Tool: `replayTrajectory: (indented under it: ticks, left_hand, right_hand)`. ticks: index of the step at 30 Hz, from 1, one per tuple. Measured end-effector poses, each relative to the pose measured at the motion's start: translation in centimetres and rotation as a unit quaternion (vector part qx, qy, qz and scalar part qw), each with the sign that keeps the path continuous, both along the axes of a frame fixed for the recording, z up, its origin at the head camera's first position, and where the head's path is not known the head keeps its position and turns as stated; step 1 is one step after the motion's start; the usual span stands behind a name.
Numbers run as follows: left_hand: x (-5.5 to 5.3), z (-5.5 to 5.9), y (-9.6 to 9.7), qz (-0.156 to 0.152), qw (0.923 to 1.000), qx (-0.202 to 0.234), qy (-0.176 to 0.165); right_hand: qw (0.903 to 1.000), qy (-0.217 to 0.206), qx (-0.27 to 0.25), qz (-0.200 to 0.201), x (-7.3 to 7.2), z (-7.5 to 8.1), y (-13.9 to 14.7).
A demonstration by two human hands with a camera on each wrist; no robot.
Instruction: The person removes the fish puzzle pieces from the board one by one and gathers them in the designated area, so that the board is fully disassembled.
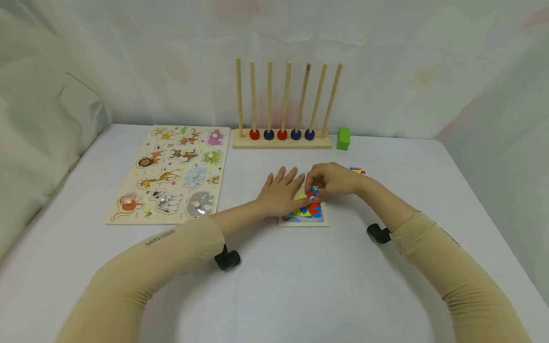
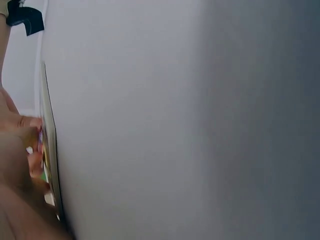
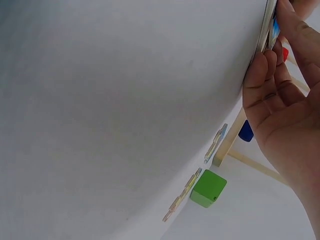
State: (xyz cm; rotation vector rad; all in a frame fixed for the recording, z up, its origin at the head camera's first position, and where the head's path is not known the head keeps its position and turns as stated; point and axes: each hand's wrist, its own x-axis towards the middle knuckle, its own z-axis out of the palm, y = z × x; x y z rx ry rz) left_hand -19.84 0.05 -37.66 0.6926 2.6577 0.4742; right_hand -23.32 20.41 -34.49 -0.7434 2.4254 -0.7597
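Observation:
A small wooden jigsaw board (image 1: 304,224) with a bright picture lies in the middle of the white table. Across its left side my left hand (image 1: 278,197) rests with fingers spread and straight, thumb over the picture. From the right, my right hand (image 1: 333,180) pinches a red and blue puzzle piece (image 1: 315,192) at the board's upper right, its fingers curled. The right wrist view shows these fingertips right at the board's edge (image 3: 267,25). Two loose puzzle pieces lie beyond the right hand, one of them this flat piece (image 3: 185,194).
An animal peg puzzle (image 1: 171,176) fills the left of the table. Behind the board stands a wooden rack (image 1: 280,144) with tall pegs and several red and dark blue beads. A green block (image 1: 343,138) is beside the rack. Pale cloth (image 1: 386,71) hangs behind.

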Motion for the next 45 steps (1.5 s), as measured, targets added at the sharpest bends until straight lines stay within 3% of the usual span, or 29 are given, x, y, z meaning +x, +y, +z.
replayTrajectory:
  ticks: [8,20,27,36,45]
  left_hand:
    - [-0.2,-1.0,0.4,0.011,0.9997,-0.02,0.01]
    - [0.2,-0.3,0.3,0.004,0.9996,-0.026,0.01]
    - [0.2,-0.2,0.3,0.004,0.9995,-0.028,0.014]
    - [-0.9,0.4,-0.6,-0.024,0.9985,0.027,-0.042]
    - [-1.4,1.1,-3.1,-0.082,0.9876,0.087,-0.102]
  right_hand:
    - [0.9999,0.01,-0.007,0.002,0.0,0.1,0.0]
    - [0.9994,0.002,-0.03,-0.018,-0.5,0.4,0.5]
    - [0.9951,-0.021,-0.067,-0.07,-0.8,1.3,1.5]
    - [0.9855,0.007,-0.064,-0.157,-1.5,2.7,5.0]
    - [0.9759,0.011,-0.07,-0.206,-1.7,2.4,9.1]
